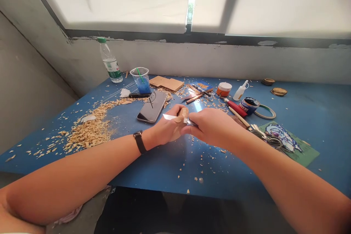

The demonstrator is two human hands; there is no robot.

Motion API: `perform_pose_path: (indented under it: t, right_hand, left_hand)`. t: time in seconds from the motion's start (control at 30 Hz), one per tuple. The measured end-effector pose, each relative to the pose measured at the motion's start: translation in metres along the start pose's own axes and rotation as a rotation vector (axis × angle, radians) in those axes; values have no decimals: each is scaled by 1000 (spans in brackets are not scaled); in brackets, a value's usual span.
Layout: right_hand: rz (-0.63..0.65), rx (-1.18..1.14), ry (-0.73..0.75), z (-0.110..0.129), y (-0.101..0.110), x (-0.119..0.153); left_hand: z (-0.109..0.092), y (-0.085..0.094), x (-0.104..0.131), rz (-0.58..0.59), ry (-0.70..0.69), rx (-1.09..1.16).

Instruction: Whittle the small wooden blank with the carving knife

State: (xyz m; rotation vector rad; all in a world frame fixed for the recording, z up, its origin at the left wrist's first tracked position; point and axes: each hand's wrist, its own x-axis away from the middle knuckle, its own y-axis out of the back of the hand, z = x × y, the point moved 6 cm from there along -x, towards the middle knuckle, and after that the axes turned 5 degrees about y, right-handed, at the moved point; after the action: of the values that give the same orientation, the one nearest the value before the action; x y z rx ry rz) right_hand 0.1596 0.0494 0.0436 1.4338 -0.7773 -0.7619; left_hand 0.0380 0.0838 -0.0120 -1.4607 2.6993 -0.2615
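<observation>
Near the middle of the blue table, my left hand (167, 128) is closed around a small piece of pale wood (184, 113). A white strip, perhaps paper or tape, sticks out to the left from between its fingers. My right hand (204, 124) meets it from the right, its fingers wrapped round a slim metallic tool (191, 122). The tool's tip is at the wood; most of its length is hidden in the hand. A black band is on my left wrist.
Wood shavings (90, 128) lie heaped at left. A phone (152, 106), cup (140, 80) and bottle (111, 64) stand or lie beyond my left hand. Right: glue bottle (240, 91), paint jar (249, 106), tape ring (267, 112), scissors and green painted sheet (304, 150).
</observation>
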Motion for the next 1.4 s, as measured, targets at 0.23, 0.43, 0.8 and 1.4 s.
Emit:
perform_pose_path:
  t: [0.23, 0.43, 0.8, 1.4]
  right_hand:
    - [88, -27, 63, 4, 8, 6]
    - [55, -55, 55, 2, 3, 1]
    - [-3, -34, 5, 0, 0, 1]
    - [69, -50, -20, 5, 6, 5]
  left_hand:
    - [10, 16, -3, -21, -103, -183]
    - [8, 20, -4, -58, -130, -237]
    - [10, 28, -6, -97, -122, -285]
    - [-6, 20, 2, -98, -158, -337]
